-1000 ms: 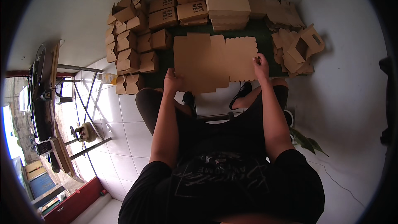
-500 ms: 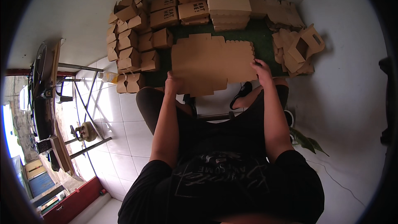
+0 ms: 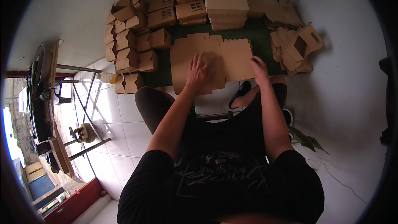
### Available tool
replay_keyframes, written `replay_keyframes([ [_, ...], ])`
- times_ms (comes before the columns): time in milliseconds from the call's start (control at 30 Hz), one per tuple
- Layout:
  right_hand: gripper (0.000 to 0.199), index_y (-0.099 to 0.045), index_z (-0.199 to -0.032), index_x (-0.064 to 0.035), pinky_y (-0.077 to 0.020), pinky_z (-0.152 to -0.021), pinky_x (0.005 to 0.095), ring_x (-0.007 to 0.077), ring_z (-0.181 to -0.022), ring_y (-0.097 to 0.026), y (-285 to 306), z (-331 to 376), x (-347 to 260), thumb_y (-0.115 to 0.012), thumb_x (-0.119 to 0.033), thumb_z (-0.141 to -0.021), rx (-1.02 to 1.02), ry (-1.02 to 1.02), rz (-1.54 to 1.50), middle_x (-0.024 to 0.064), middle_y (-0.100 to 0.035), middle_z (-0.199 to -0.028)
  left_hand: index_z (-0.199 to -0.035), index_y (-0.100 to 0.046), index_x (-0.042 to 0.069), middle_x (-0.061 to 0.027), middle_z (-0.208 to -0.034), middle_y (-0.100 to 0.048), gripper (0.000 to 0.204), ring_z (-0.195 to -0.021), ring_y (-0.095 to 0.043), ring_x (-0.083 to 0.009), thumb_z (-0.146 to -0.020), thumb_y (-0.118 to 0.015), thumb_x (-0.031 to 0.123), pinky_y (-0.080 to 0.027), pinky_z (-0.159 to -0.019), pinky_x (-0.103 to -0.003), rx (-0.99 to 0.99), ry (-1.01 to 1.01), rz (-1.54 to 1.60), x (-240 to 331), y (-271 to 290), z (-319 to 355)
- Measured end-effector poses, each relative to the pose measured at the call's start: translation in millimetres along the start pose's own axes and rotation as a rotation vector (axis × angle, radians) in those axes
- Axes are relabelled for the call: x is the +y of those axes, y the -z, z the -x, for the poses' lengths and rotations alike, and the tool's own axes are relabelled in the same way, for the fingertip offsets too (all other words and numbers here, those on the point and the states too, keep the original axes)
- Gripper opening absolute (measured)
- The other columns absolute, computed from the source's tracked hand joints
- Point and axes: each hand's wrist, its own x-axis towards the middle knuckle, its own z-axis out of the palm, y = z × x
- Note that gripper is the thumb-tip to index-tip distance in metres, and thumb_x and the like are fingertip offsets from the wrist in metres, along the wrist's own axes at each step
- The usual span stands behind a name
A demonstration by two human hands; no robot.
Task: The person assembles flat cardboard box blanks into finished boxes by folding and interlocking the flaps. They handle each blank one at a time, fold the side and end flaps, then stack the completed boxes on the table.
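A flat brown cardboard box blank [image 3: 237, 56] with a scalloped right end lies over the near edge of the green-topped table in front of me. My left hand [image 3: 197, 73] rests palm down on its left half, fingers spread. At the blank's right edge, my right hand [image 3: 260, 70] pinches the cardboard near the scalloped end, with the thumb on the near side. The fingers' undersides are hidden there.
Several small folded cartons [image 3: 126, 60] are piled at the left of the green tabletop [image 3: 164, 66]. Printed boxes [image 3: 162, 18] and a tall stack of pale boxes [image 3: 226, 2] stand behind. Flattened and part-folded cartons [image 3: 304, 45] lie at the right. A bottle [image 3: 107, 77] stands left.
My left hand has let go of the blank's left edge and moved right, onto its surface, with fingers spread. My right hand stays at the right edge.
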Motion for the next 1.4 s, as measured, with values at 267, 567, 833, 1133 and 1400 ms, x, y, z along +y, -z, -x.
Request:
replay_keyframes([
  [267, 0.049, -0.062, -0.155, -0.0034, -0.0558, -0.109, 0.0359, 0.0191, -0.129, -0.070, 0, 18, -11, -0.064, -0.035, -0.118, -0.250, -0.048, -0.365, 0.0053, -0.071, -0.146, -0.180, -0.027, 0.044, -0.0161, -0.191, -0.010, 0.070, -0.175, -0.007, -0.0436, -0.115, -0.041, 0.066, -0.008, -0.136, -0.074, -0.205, 0.147, -0.153, 24, -19, -26],
  [567, 0.082, -0.041, -0.174, -0.0054, -0.0347, -0.133, 0.0480, 0.0310, -0.157, -0.050, -12, 45, -46, -0.042, -0.065, -0.118, -0.505, -0.242, -0.878, 0.0099, -0.055, -0.170, -0.181, -0.020, 0.047, -0.0140, -0.192, 0.000, 0.073, -0.176, 0.003, -0.0428, -0.114, -0.035, 0.071, -0.002, -0.135, -0.075, -0.285, 0.186, -0.108, 25, -16, -31],
  [833, 0.081, -0.044, -0.174, -0.0115, -0.0330, -0.133, 0.0510, 0.0342, -0.158, -0.047, -29, 43, -40, -0.042, -0.068, -0.115, -0.391, -0.314, -0.841, 0.0102, -0.052, -0.172, -0.178, -0.022, 0.055, -0.0208, -0.190, -0.004, 0.069, -0.174, -0.003, -0.0507, -0.113, -0.037, 0.072, -0.004, -0.132, -0.080, -0.300, 0.147, -0.159, 28, -15, -36],
  [1133, 0.081, -0.047, -0.171, -0.0100, -0.0369, -0.130, 0.0558, 0.0370, -0.156, -0.050, -18, 31, -13, -0.047, -0.068, -0.114, -0.245, -0.339, -0.884, 0.0125, -0.053, -0.171, -0.177, -0.025, 0.055, -0.0217, -0.190, -0.006, 0.067, -0.174, -0.002, -0.0524, -0.113, -0.039, 0.069, -0.004, -0.131, -0.083, -0.227, 0.171, -0.159, 37, -19, -35],
  [1400, 0.080, -0.049, -0.169, -0.0095, -0.0403, -0.127, 0.0552, 0.0365, -0.151, -0.053, -13, 27, -2, -0.049, -0.067, -0.113, -0.240, -0.341, -0.909, 0.0123, -0.056, -0.167, -0.181, -0.021, 0.047, -0.0184, -0.191, -0.001, 0.076, -0.175, 0.003, -0.0490, -0.112, -0.041, 0.071, -0.002, -0.132, -0.082, -0.202, 0.180, -0.136, 34, -21, -36],
])
